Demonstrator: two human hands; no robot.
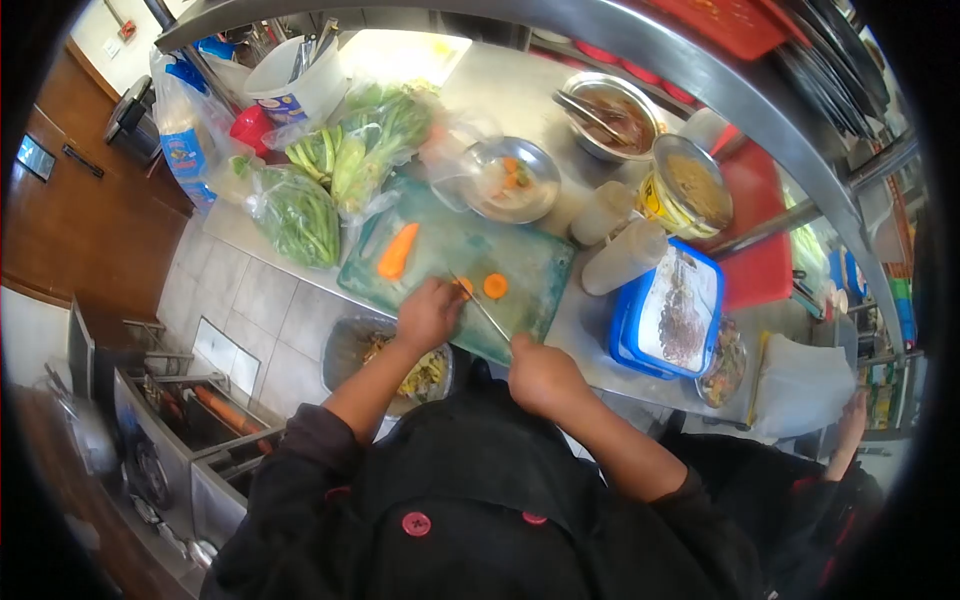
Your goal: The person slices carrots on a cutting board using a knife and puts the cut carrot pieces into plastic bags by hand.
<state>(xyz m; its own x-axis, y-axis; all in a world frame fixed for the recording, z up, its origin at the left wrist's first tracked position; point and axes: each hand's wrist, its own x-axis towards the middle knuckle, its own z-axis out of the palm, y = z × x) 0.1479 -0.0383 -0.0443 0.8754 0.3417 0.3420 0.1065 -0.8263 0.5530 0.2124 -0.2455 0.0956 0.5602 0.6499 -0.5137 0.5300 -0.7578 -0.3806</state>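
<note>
Right hand [545, 376] is wrapped round the knife [488, 316], left hand [430, 314] pinches a carrot piece [464, 286] on the cutting board [536, 262], so imo curl that grip back and slice slow.

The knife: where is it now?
At the head view's centre, the knife is in the right hand, over the green cutting board, between the left hand and a round carrot piece.

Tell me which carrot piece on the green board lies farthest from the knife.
The long, tapered piece. The round piece and the partly hidden one at the left hand both lie beside the knife.
</note>
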